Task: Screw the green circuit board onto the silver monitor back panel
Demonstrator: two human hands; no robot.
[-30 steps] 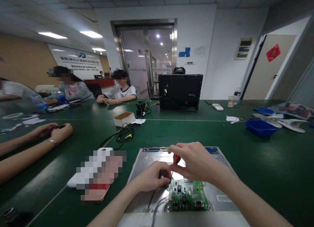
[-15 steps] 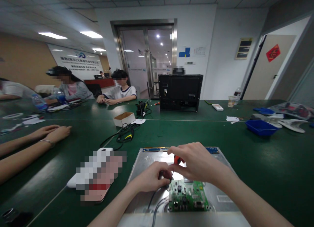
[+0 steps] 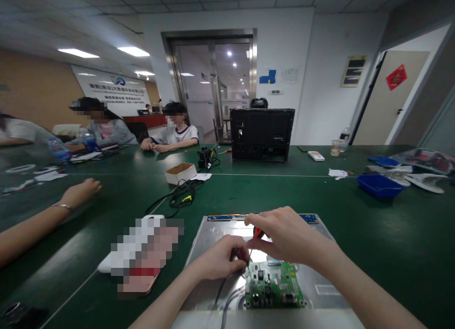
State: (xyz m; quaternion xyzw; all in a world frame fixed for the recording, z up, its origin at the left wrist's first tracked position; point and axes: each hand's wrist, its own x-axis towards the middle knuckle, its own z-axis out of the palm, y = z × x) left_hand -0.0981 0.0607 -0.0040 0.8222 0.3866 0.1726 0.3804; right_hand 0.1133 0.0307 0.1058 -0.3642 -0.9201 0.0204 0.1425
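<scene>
My right hand (image 3: pixel 287 234) is closed round the orange handle of a screwdriver (image 3: pixel 258 233), whose thin shaft points down at the upper left corner of a green circuit board (image 3: pixel 273 284). Beside that corner, my left hand (image 3: pixel 225 257) has its fingers pinched near the screwdriver tip; what they hold, if anything, is hidden. The board lies on a silvery metal panel (image 3: pixel 323 291) with a blue strip along its far edge. Grey cables (image 3: pixel 227 303) run from the board's left side toward me.
Left of the panel lie a pink phone (image 3: pixel 161 253) and a white device (image 3: pixel 133 243). Beyond are black cables (image 3: pixel 177 196), an open box (image 3: pixel 180 173) and a black monitor (image 3: pixel 262 134). A blue tray (image 3: pixel 380 186) is at right. Another person's hand (image 3: pixel 81 194) rests at left.
At the left, one of the other person's two forearms has gone from view and the other hand has shifted slightly. My own hands have barely moved.
</scene>
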